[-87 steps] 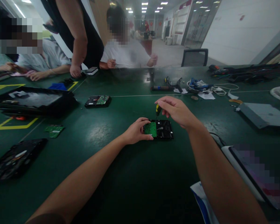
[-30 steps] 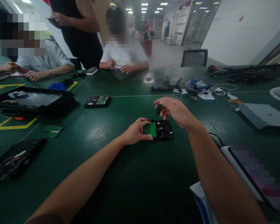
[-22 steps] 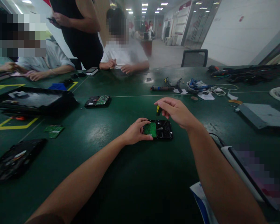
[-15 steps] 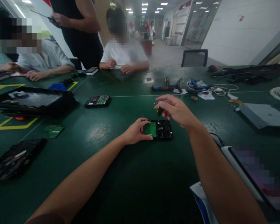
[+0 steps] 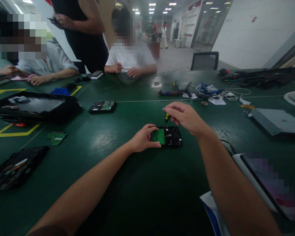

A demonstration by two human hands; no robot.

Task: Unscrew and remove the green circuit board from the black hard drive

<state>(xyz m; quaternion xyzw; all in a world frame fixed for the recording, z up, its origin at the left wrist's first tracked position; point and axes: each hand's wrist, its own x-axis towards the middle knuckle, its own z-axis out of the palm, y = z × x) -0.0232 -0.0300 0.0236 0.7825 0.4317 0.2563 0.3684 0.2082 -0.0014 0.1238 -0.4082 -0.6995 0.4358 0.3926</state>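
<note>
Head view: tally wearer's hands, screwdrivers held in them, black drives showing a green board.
Hands: 2 (left hand, right hand)
Held screwdriver: 1
Such drives: 2 (near drive, far drive)
Total: 5

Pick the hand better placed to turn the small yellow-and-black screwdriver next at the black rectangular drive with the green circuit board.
Right, probably: the right hand holds the screwdriver, its shaft pointing down near the green circuit board's edge, while the left hand grips one end of the drive.

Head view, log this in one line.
left hand: holds hard drive | right hand: holds yellow-handled screwdriver | screwdriver: pointing down, contact unclear
</note>
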